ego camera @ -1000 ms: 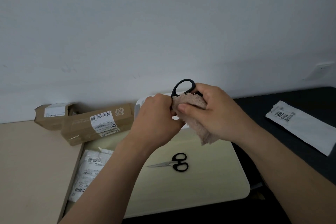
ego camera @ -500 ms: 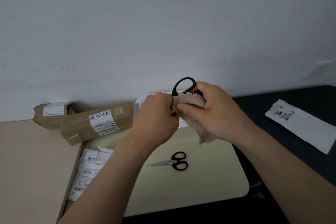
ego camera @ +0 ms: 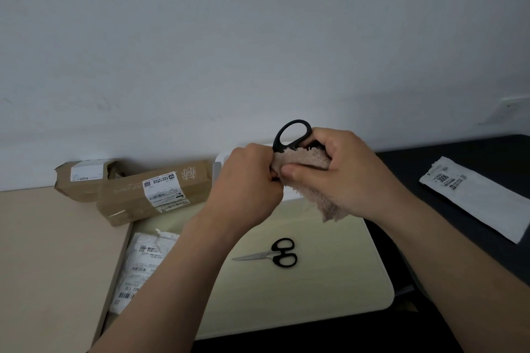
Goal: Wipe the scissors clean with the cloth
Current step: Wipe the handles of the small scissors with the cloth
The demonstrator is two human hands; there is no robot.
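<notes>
Above the pale worktop point(ego camera: 329, 289), mid-frame, our 2 hands touch: right hand point(ego camera: 347, 172) clamps the beige fluffy cloth point(ego camera: 304, 159) round the black-handled scissors point(ego camera: 307, 130), blades hidden leftward, seemingly inside the fisted left hand point(ego camera: 246, 180).

Scissors: two pairs, held scissors point(ego camera: 298, 122) and small scissors point(ego camera: 272, 254). Cloth point(ego camera: 307, 160): one. Cardboard boxes: two, left box point(ego camera: 83, 180), right box point(ego camera: 129, 200). Mailer bags: two, left bag point(ego camera: 137, 269), right bag point(ego camera: 484, 203).

Two bare arms reach forward and meet in the middle, left hand point(ego camera: 246, 180) curled in a tight fist on one edge of the cloth point(ego camera: 304, 159), right hand point(ego camera: 347, 172) wrapped round it, thumb pressing on top, hands touching
</notes>
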